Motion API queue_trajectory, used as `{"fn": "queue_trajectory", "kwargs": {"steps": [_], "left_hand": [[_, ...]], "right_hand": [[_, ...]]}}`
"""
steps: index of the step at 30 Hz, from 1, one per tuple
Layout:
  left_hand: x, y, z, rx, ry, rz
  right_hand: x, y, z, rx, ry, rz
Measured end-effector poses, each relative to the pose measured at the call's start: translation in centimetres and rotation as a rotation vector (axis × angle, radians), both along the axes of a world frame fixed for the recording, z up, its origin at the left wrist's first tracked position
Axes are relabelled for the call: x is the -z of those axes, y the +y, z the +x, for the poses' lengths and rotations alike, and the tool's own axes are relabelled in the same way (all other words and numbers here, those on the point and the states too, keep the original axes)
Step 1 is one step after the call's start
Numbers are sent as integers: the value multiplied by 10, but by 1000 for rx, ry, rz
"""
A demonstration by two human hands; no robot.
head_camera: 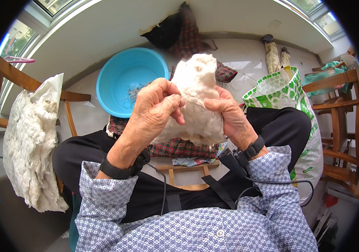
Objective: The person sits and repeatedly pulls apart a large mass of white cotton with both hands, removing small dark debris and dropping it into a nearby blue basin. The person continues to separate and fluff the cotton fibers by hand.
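A thick piece of white cotton wadding point(195, 72) is held up over my lap, its surface lumpy and its lower edge ragged. My right hand point(229, 110) grips its right side, thumb in front and fingers behind. In front of the wadding, my left hand point(160, 107) has thumb and index finger pressed together, seemingly on a fine strand too small to make out clearly. Below lies a red and dark plaid cloth point(182, 148) across a low wooden stool point(189, 168). Tangled threads point(132, 96) lie in a blue plastic basin point(110, 104) beyond my left hand.
More wadding point(31, 151) drapes over a wooden chair point(75, 97) at left. A green and white bag point(308, 151) stands against my right leg, near wooden chairs point(337, 126). Dark and plaid cloth point(182, 31) lies by the wall. Cables point(280, 181) run from both wrist straps.
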State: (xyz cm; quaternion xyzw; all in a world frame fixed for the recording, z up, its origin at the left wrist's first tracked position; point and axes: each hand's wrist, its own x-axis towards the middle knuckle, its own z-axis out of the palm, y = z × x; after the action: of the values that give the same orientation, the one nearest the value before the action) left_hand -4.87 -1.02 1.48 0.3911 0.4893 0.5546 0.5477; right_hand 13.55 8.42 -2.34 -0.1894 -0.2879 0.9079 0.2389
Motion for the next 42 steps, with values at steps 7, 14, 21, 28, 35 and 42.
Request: {"fn": "queue_trajectory", "kwargs": {"steps": [7, 14, 21, 28, 35, 42], "left_hand": [[1, 1, 0, 2, -107, -32], [-2, 5, -3, -21, -261, -26], [-7, 5, -6, -23, -395, 69], [-8, 6, -7, -30, -454, 146], [-10, 8, -8, -43, -404, 184], [-14, 2, -18, -13, 187, 13]], "right_hand": [[-4, -14, -8, 24, -240, 394], [3, -21, -13, -59, -360, 497], [-8, -21, -11, -87, -304, 434], [-11, -21, -13, -113, -308, 420], [-6, -18, -8, -93, -302, 247], [-1, -9, -4, -29, -286, 101]]}}
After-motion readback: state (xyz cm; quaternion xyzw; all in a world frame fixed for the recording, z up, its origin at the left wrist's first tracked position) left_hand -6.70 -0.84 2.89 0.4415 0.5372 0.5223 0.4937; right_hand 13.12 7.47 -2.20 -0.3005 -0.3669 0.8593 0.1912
